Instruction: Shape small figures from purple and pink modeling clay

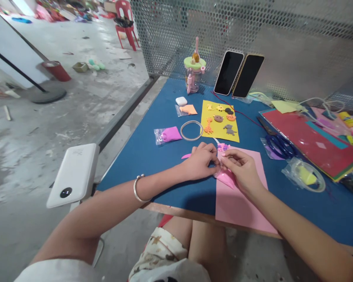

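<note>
My left hand (200,161) and my right hand (241,169) meet over the left edge of a pink foam sheet (240,201) on the blue table (153,141). Both hands have their fingers pinched together on a small bag of pink clay (225,178) that lies between them. A silver bangle (136,188) sits on my left wrist. Small purple and pink bits (223,147) lie just beyond my fingers.
Beyond lie a yellow sheet with animal shapes (220,127), a tape ring (191,130), a magenta clay bag (168,135), an orange bag (187,110), a white case (181,100), two phones (238,73), a toy jar (194,74). Blue scissors (281,145) and coloured sheets (317,143) right. White device (75,174) left.
</note>
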{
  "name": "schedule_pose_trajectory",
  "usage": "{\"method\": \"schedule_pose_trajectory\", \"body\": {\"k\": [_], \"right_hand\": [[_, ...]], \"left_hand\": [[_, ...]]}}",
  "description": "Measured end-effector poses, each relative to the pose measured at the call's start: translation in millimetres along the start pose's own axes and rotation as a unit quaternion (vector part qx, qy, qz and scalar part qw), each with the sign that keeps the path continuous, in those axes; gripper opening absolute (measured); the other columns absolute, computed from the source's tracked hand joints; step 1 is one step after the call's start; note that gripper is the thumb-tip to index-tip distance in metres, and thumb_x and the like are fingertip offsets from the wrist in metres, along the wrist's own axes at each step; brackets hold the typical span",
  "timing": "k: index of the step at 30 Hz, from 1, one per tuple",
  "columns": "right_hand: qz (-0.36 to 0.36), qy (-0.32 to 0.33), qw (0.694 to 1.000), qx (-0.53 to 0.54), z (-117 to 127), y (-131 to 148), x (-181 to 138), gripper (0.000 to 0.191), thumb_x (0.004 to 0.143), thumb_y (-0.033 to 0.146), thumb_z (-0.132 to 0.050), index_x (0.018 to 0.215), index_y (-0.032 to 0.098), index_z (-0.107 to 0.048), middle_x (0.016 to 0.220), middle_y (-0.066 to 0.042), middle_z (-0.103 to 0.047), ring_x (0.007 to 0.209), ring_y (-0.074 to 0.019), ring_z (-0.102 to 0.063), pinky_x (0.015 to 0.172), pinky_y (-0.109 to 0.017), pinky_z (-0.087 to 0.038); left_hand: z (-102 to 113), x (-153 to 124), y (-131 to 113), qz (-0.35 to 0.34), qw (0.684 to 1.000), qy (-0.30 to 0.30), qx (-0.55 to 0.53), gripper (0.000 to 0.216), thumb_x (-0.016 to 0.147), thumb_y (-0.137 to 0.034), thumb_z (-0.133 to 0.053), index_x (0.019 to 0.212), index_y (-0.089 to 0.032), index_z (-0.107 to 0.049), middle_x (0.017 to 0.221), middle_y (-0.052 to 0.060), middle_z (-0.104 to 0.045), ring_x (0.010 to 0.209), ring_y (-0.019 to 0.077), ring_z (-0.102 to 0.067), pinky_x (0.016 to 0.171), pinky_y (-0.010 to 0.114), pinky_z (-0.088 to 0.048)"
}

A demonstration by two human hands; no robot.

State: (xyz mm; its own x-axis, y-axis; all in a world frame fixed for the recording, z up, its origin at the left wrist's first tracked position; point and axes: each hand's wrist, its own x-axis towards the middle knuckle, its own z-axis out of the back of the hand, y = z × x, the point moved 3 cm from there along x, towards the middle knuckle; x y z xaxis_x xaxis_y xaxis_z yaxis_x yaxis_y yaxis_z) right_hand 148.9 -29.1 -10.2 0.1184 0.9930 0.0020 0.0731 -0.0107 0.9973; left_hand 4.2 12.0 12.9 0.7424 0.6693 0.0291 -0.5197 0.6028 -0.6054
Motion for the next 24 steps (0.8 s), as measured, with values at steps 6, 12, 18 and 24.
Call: {"method": "schedule_pose_trajectory", "body": {"k": [6,12,18,24], "right_hand": [[-0.004,-0.006,1.000,0.008,1.3,-0.7,0.4,0.020,0.065,0.029,-0.080,0.078,0.020,-0.068,0.061,0.003,-0.062,0.053,-0.0088,-0.057,0.054,-0.022,-0.049],[-0.008,-0.011,1.000,0.023,0.9,4.3,-1.5,0.019,0.066,0.028,-0.079,0.078,0.020,-0.067,0.060,0.003,-0.061,0.050,-0.0084,-0.056,0.051,-0.022,-0.049],[0.023,-0.019,0.999,0.012,2.8,8.2,-0.8,0.018,0.066,0.029,-0.079,0.078,0.021,-0.068,0.063,0.002,-0.062,0.049,-0.0094,-0.058,0.050,-0.024,-0.051],[0.089,-0.038,0.994,-0.056,4.3,18.3,-1.6,0.014,0.070,0.030,-0.076,0.076,0.021,-0.068,0.071,0.000,-0.066,0.050,-0.0101,-0.058,0.048,-0.025,-0.052]], "left_hand": [[0.2,-0.6,1.7,-0.003,1.000,-0.023,-0.013,0.017,0.080,-0.034,-0.060,0.085,-0.021,-0.070,0.099,0.004,-0.054,0.099,0.0214,-0.044,0.081,0.035,-0.035],[12.6,0.5,6.8,-0.012,0.994,-0.100,-0.039,0.014,0.080,-0.030,-0.063,0.082,-0.019,-0.072,0.093,0.004,-0.055,0.093,0.0189,-0.048,0.090,0.037,-0.038],[27.5,0.7,8.7,0.032,0.963,-0.214,-0.160,0.017,0.082,-0.033,-0.064,0.085,-0.019,-0.072,0.093,0.004,-0.053,0.092,0.0155,-0.052,0.085,0.031,-0.043],[26.1,0.6,4.5,0.052,0.950,-0.203,-0.232,0.015,0.081,-0.032,-0.066,0.087,-0.020,-0.073,0.090,0.003,-0.054,0.085,0.0127,-0.052,0.079,0.028,-0.045]]}}
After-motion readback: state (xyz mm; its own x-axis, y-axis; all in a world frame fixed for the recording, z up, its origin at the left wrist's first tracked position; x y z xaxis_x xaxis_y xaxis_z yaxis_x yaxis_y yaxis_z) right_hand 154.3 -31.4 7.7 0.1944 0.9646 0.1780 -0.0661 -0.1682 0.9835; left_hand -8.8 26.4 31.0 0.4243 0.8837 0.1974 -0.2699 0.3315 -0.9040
